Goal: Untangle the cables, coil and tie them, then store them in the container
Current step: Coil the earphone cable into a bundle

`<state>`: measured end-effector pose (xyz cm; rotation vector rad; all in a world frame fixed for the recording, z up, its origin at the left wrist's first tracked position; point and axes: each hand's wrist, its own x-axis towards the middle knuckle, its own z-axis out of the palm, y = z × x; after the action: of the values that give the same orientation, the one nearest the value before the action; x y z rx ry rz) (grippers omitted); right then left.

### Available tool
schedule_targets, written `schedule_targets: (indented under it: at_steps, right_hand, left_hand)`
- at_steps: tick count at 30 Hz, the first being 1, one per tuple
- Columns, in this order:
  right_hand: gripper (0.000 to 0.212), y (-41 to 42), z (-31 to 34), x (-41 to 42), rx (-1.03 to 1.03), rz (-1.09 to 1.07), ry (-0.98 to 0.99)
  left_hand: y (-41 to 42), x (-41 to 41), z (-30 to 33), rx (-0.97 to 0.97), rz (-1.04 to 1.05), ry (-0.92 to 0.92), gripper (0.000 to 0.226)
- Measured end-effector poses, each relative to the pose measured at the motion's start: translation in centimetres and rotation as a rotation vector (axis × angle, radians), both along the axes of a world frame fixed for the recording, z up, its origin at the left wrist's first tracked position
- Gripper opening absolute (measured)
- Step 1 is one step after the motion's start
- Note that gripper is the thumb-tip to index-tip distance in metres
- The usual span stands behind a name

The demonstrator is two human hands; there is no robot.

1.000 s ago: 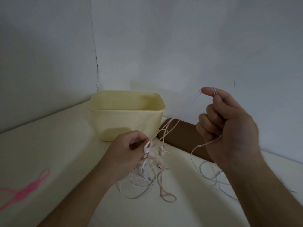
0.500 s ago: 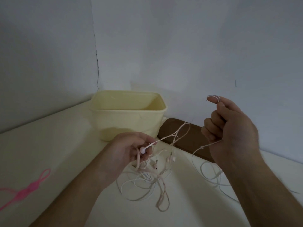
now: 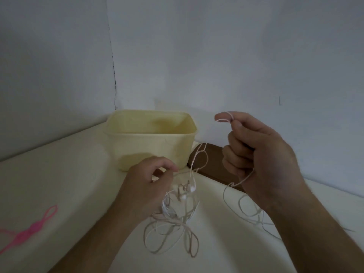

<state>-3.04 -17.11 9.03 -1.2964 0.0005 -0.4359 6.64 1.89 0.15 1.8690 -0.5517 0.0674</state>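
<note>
Cables (image 3: pixel 177 217), thin pale tangled loops (earbuds attached), pinched by 2 hands.

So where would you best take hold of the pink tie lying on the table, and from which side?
Probably at the thick knotted middle of the pink tie, pinched from above with the left hand. It lies flat on the table at that hand's side; its thin loops look harder to lift.
</note>
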Motion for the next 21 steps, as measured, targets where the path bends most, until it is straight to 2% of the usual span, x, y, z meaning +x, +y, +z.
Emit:
schedule_targets:
  at_steps: [3, 5, 8, 10, 12, 16, 21]
  right_hand:
    - [0.028, 0.6, -0.1, -0.1, -0.038, 0.070, 0.027]
    - [0.028, 1.0, -0.1, -0.1, -0.059, 0.106, 0.041]
    - [0.027, 1.5, -0.4, -0.1, -0.118, 0.178, 0.072]
    - [0.027, 1.9, -0.6, -0.1, -0.176, 0.215, 0.089]
    - [0.028, 2.1, -0.7, 0.0, -0.197, 0.223, 0.091]
    - [0.027, 1.7, -0.5, -0.1, -0.095, 0.153, 0.039]
    - [0.026, 1.2, -0.2, -0.2, 0.019, 0.081, -0.077]
  left_hand:
    - [0.3, 0.1, 0.2, -0.043, -0.017, -0.173, 0.017]
    - [0.4, 0.1, 0.3, -0.066, -0.154, -0.205, 0.028]
    - [-0.1, -0.7, 0.6, -0.169, -0.416, -0.061, 0.050]
    - [-0.5, -1.2, 0.9, -0.241, -0.481, 0.024, 0.040]
    - [-0.5, -1.5, 1.3, -0.296, -0.405, 0.041, 0.020]
    - [-0.1, -0.9, 1.5, -0.423, -0.233, 0.086, 0.031]
    - [0.0, 0.0, 0.9, -0.462, -0.136, 0.163, 0.017]
